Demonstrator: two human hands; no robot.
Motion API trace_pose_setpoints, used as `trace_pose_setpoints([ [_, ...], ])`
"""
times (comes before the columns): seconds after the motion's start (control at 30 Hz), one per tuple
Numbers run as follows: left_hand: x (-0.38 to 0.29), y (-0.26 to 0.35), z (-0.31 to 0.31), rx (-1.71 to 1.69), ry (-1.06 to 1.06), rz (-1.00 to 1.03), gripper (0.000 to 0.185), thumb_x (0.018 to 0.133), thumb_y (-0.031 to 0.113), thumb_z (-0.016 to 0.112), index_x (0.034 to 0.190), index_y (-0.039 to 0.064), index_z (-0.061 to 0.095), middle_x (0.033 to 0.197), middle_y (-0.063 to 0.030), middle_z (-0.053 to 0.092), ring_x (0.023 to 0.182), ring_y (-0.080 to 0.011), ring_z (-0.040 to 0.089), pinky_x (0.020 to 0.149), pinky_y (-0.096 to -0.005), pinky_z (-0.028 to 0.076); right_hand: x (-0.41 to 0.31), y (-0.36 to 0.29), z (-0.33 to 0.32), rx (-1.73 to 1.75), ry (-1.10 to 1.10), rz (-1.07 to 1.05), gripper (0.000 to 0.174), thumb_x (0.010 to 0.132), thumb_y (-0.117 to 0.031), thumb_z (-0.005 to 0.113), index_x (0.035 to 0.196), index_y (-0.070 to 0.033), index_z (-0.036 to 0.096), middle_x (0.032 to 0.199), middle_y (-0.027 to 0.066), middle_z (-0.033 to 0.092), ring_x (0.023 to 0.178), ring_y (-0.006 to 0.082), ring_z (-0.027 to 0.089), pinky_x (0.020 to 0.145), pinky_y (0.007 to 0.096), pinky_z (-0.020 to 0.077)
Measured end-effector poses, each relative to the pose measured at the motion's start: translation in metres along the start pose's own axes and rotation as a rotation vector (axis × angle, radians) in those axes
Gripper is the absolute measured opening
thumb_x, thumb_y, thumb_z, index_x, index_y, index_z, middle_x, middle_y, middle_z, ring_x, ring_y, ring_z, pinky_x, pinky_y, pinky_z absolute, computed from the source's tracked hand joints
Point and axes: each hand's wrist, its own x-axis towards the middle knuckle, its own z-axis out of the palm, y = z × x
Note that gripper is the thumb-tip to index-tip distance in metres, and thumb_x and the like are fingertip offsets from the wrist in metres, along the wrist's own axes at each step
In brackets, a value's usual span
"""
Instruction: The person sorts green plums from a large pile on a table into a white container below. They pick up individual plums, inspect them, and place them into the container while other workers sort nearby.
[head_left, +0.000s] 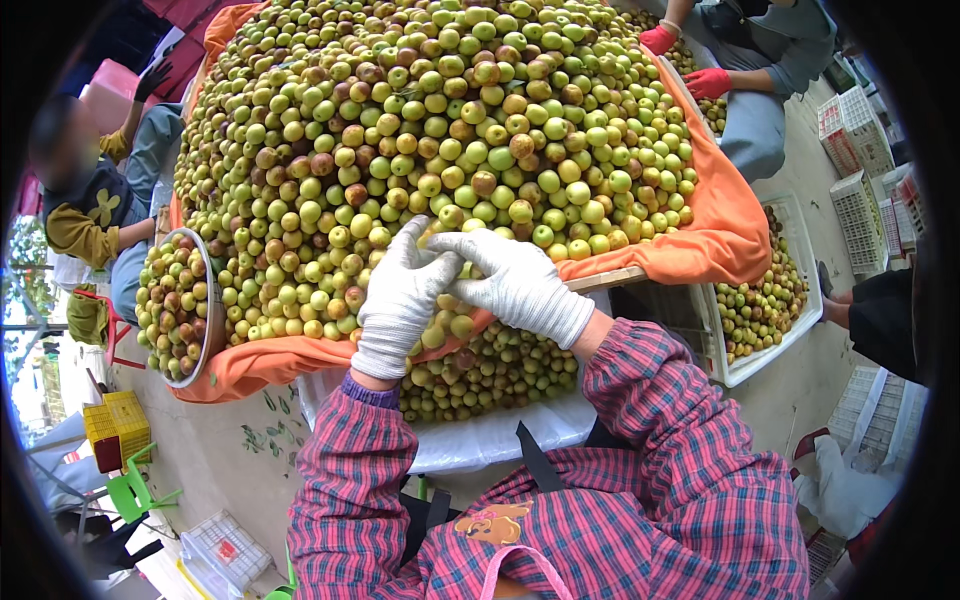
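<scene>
A large heap of green and reddish-brown jujube-like fruits (420, 150) lies on a table lined with orange cloth (277, 364). Over the heap's near edge are both my hands in white knit gloves, their fingers meeting. My left hand (405, 300) has its fingers pointing up and its thumb side towards the other hand. From the right, my right hand (517, 281) reaches across with bent fingers. Whether a fruit is between the fingertips cannot be made out. Below my wrists, more fruits (487, 375) fill a container lined with clear plastic (480, 446).
A round bucket of fruits (208, 300) stands at the table's left corner, a white crate of fruits (806, 330) at the right. One person (97, 187) sits at left; another with red gloves (787, 60) is at upper right. A green chair (135, 491) and yellow crates (120, 424) stand lower left.
</scene>
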Motion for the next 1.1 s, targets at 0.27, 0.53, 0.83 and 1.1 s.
trace_pose_setpoints([
  [0.27,0.099,0.04,-0.024,0.806,0.394,0.583,0.026,0.093,0.02,0.064,0.112,0.002,0.068,0.105,-0.0111,0.07,0.093,-0.0203,0.067,0.082,-0.0297,0.053,-0.002,0.012,-0.037,1.078,0.094,0.277,0.049,0.087,-0.039,0.07,0.121,-0.005,0.059,0.094,0.0054,0.066,0.065,0.0082,0.059,0.056,0.0207,0.0451],
  [0.53,0.202,0.078,-0.019,1.545,0.467,0.461,0.025,0.085,0.032,0.066,0.099,0.012,0.069,0.101,-0.0128,0.068,0.096,-0.0315,0.065,0.086,-0.0428,0.051,-0.006,0.033,-0.082,1.306,0.414,0.236,0.042,0.091,-0.043,0.065,0.117,-0.009,0.062,0.088,0.001,0.064,0.063,0.0077,0.059,0.051,0.0189,0.0434],
  [0.83,0.132,0.042,-0.037,0.921,0.281,0.741,0.017,0.082,0.023,0.067,0.086,0.007,0.071,0.085,-0.0128,0.066,0.08,-0.0289,0.066,0.074,-0.0388,0.052,0.004,0.035,-0.065,0.981,0.261,0.321,0.019,0.09,-0.021,0.064,0.098,-0.005,0.066,0.08,0.0028,0.066,0.056,0.0086,0.058,0.051,0.0214,0.0457],
  [1.1,-0.04,0.005,-0.046,0.385,0.038,0.463,0.01,0.077,0.005,0.069,0.086,0.001,0.066,0.085,-0.0085,0.062,0.082,-0.0202,0.062,0.074,-0.0306,0.05,0.024,0.031,-0.017,-0.043,0.326,0.334,0.05,0.084,-0.043,0.067,0.127,-0.02,0.061,0.094,0.0092,0.072,0.084,0.0231,0.068,0.079,0.0361,0.0533],
])
